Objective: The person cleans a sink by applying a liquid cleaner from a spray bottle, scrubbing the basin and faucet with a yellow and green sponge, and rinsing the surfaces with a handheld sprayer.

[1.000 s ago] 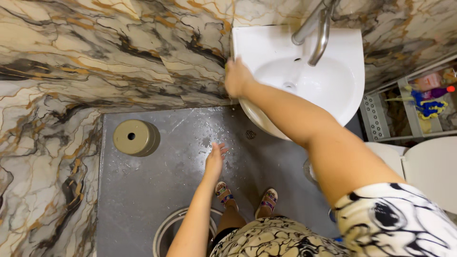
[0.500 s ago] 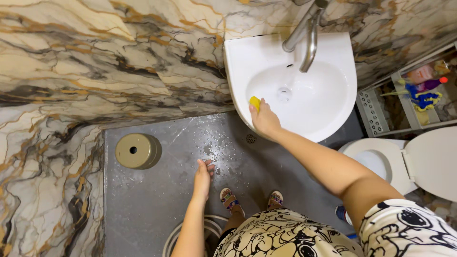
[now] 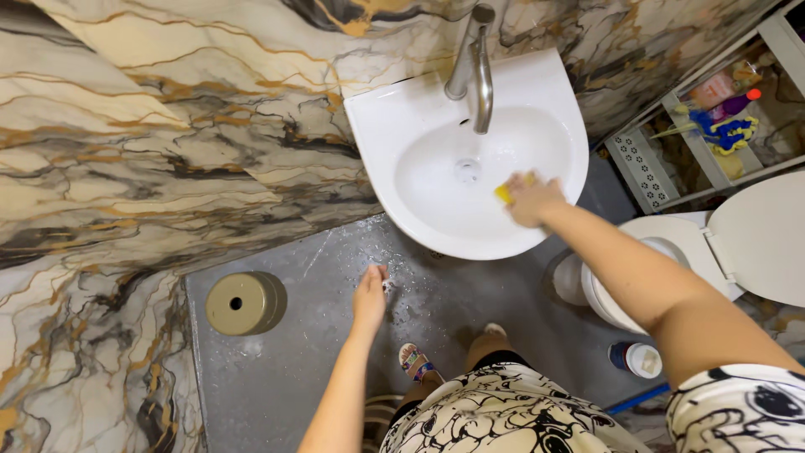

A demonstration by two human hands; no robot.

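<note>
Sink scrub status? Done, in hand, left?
Done: hard to judge; the white sink shows no obvious dirt, and no suds. In hand: the right hand presses a yellow sponge against the bowl's right inner side, near the rim. The left hand hangs free over the wet floor. Left: tap and the bowl's left side show no sign of wiping either way.

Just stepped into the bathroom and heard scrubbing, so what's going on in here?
A person leans over a white corner sink. Their right hand presses a yellow sponge against the inside of the basin, right of the drain and below the metal tap. Their left hand hangs free above the wet grey floor.
</note>
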